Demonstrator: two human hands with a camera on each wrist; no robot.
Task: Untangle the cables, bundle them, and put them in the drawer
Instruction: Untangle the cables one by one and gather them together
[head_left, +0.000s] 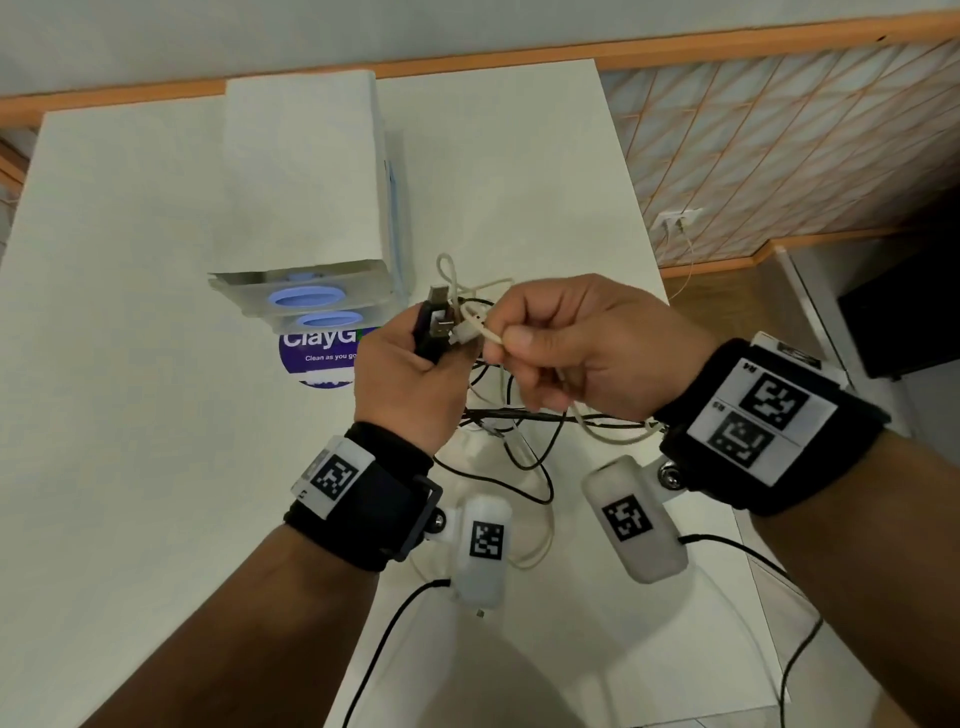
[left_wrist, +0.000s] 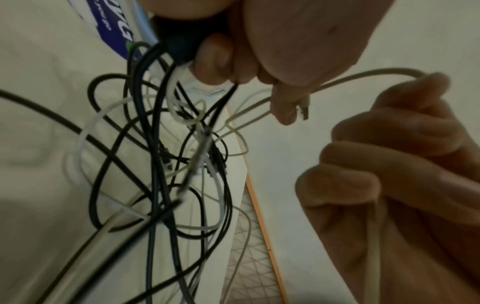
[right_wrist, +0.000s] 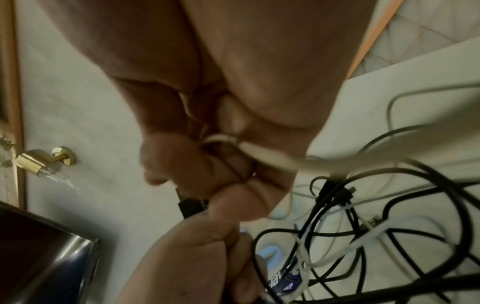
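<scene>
A tangle of black and white cables (head_left: 519, 436) hangs between my hands above the white table (head_left: 130, 364). My left hand (head_left: 431, 345) grips a bunch of black USB plugs (head_left: 434, 317) upright. My right hand (head_left: 511, 338) pinches a beige cable (head_left: 480, 332) close to its plug, just right of that bunch. In the left wrist view the beige cable (left_wrist: 363, 74) arcs from my left fingers (left_wrist: 213, 59) to my right hand (left_wrist: 389, 164), with the tangle (left_wrist: 168, 164) drooping below. The right wrist view shows the beige cable (right_wrist: 272, 158) running through my curled right fingers (right_wrist: 182, 160). The white drawer unit (head_left: 301, 176) with blue handles (head_left: 306, 299) stands behind, its drawers closed.
A round purple sticker (head_left: 317, 358) lies on the table in front of the drawer unit. The table's right edge (head_left: 649, 249) runs just beyond my right hand, with floor and a black box (head_left: 904, 312) past it. Black wrist-camera cords (head_left: 384, 634) trail toward me.
</scene>
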